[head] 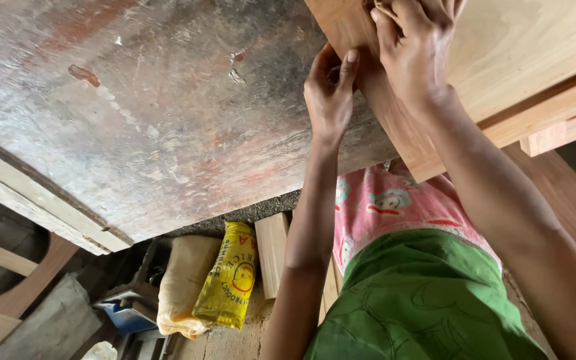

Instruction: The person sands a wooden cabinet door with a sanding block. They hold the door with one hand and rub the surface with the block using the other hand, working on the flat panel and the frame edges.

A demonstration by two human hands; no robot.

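Both hands are up at the top of the frame on a light wooden board (501, 53). Left hand (330, 93) curls its fingers on the board's corner edge. Right hand (415, 50) presses flat on it, pinching something small. Worn grey table (155, 113) fills the upper left. Yellow bag (228, 277) lies low on the floor.

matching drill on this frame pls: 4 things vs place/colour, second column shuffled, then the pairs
Things:
1. left hand
2. right hand
3. yellow sack
4. worn board

Place or colour:
A. on the floor, below the table edge, beside a pale bag
B. flat on the light wooden panel, top of the view
C. grey, scuffed, with reddish patches
D. fingers at the wooden panel's corner edge, just left of the other hand

Pairs: 1-D, 2-B, 3-A, 4-C
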